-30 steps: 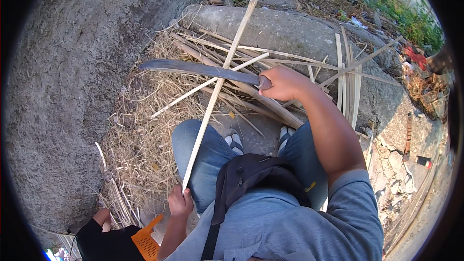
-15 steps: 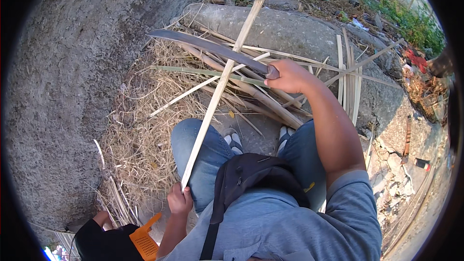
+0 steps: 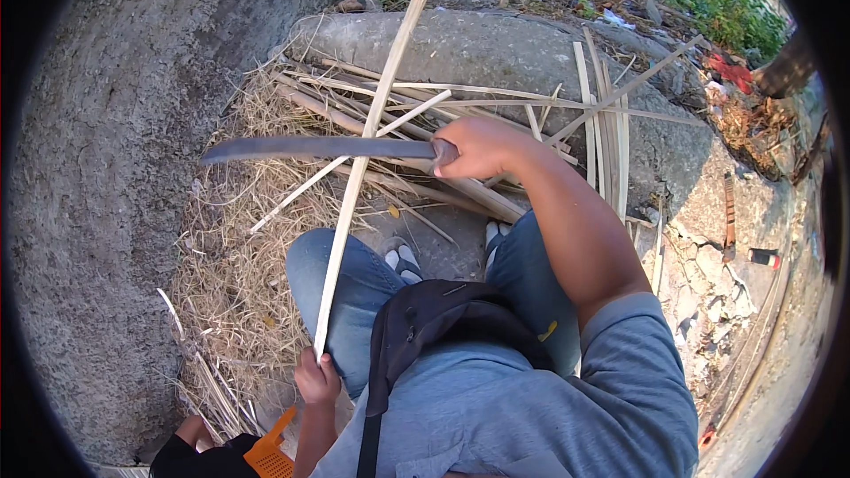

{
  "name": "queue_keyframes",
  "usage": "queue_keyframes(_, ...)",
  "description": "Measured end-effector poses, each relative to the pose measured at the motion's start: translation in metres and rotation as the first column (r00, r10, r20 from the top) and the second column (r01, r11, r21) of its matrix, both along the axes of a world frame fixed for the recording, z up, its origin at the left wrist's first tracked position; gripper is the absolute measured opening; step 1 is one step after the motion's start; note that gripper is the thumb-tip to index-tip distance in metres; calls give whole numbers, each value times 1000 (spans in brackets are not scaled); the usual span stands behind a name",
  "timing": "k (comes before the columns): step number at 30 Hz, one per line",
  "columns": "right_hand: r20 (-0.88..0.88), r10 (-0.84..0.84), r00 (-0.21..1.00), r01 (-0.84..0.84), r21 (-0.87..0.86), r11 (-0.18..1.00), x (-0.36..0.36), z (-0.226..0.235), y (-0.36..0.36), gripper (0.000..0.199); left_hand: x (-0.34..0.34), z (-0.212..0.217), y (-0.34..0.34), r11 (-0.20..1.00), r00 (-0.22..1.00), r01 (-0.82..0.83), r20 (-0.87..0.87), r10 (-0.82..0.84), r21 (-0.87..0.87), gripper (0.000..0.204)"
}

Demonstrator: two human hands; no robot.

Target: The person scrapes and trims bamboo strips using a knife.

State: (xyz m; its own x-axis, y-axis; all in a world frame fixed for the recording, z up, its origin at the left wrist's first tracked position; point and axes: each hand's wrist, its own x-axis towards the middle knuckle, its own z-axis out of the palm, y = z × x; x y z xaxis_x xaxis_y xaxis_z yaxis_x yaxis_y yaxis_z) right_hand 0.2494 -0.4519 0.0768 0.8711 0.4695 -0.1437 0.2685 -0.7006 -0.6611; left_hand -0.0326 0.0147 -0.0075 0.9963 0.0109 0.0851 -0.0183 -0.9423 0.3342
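Note:
My right hand (image 3: 478,147) is closed round the handle of a machete (image 3: 323,148), its long dark blade pointing left. The blade crosses over a pale bamboo strip (image 3: 341,230) about midway along; whether it touches the strip I cannot tell. My left hand (image 3: 317,377) grips the strip's near end, low beside my left knee. From there the strip slants up and away, past my left leg, its far end over the stone slab (image 3: 505,44). Bamboo poles and strips (image 3: 478,199) lie in a pile beneath the blade.
Shavings (image 3: 239,239) cover the ground on the left, below a rough grey wall (image 3: 97,168). Several thin strips (image 3: 606,133) lean on the slab at right. A person in black (image 3: 199,456) sits at lower left beside an orange perforated object (image 3: 268,456). A sheathed knife-like object (image 3: 730,217) lies at right.
The machete has moved down along the strip toward me, its blade now nearly level. My right hand has come nearer with it. My left hand keeps its hold. The whole view has shifted slightly.

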Motion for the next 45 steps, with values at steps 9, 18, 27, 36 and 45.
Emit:
queue_keyframes(9, 27, 13, 1000, -12, -22, 1000, -18, 10, 13, 20, 0, 5, -1, 1000, 1000, 9, -30, -9, -22, 58)
queue_keyframes(18, -8, 52, 999, -52, 47, 998, -2, -1, -4, 27, -1, -5, 1, 1000, 1000, -3, 11, 3, 28, 58)
queue_keyframes(27, 11, 3, 1000, -3, -35, 999, -16, 13, 8, 22, -3, 1, 2, 1000, 999, -29, -36, 29, 10, 56)
queue_keyframes(36, 52, 8, 999, -1, -125, 992, -11, 22, -3, 23, 2, -3, -2, 999, 1000, 3, 21, -4, 35, 56)
queue_keyframes(45, 23, -53, 998, 53, 21, 998, -14, 16, -1, 25, -1, 4, -3, 1000, 1000, -10, 2, 10, 10, 57)
